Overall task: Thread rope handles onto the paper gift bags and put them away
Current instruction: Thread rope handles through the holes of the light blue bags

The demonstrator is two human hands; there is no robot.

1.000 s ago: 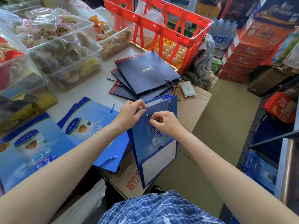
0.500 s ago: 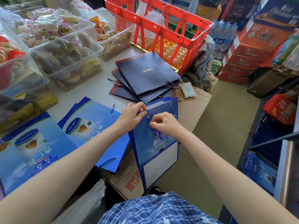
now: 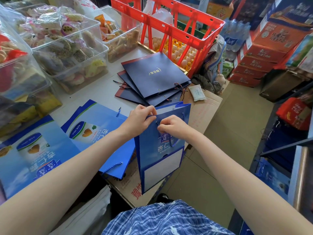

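- Head view: a person holds an upright blue paper gift bag (image 3: 160,150) with a white panel on its lower front, hanging off the near edge of a pale grey table (image 3: 101,92) and in front of a flattened brown cardboard sheet (image 3: 203,109).
- The left hand (image 3: 138,119) pinches the bag's top rim at the left corner, thumb and fingers curled over the edge.
- The right hand (image 3: 172,126) presses against the bag's front face just below the rim, fingertips pinched narrow on a dark blue twisted rope handle (image 3: 174,142) at a punched hole; a loop of the rope hangs below the hand across the printed logo.
- A second rope end shows at the bag's upper right corner.
- Left of the held bag, several flat light-blue gift bags printed with a can (image 3: 91,131) lie overlapping on the table, one with a blue rope at its near edge.
- Behind the hands, a fanned stack of flat navy-blue gift bags with gold lettering (image 3: 152,75) rests on the table, twisted cords trailing from their eyelets.
- Clear plastic bins of wrapped snacks (image 3: 67,53) line the table's far left side.
- A red plastic crate (image 3: 169,22) stands beyond the navy stack, above trays of eggs.
- A small white packet (image 3: 197,93) lies on the cardboard.
- Red cartons (image 3: 264,53) are stacked at right on the floor.
- Blue checked cloth (image 3: 162,219) fills the bottom edge.
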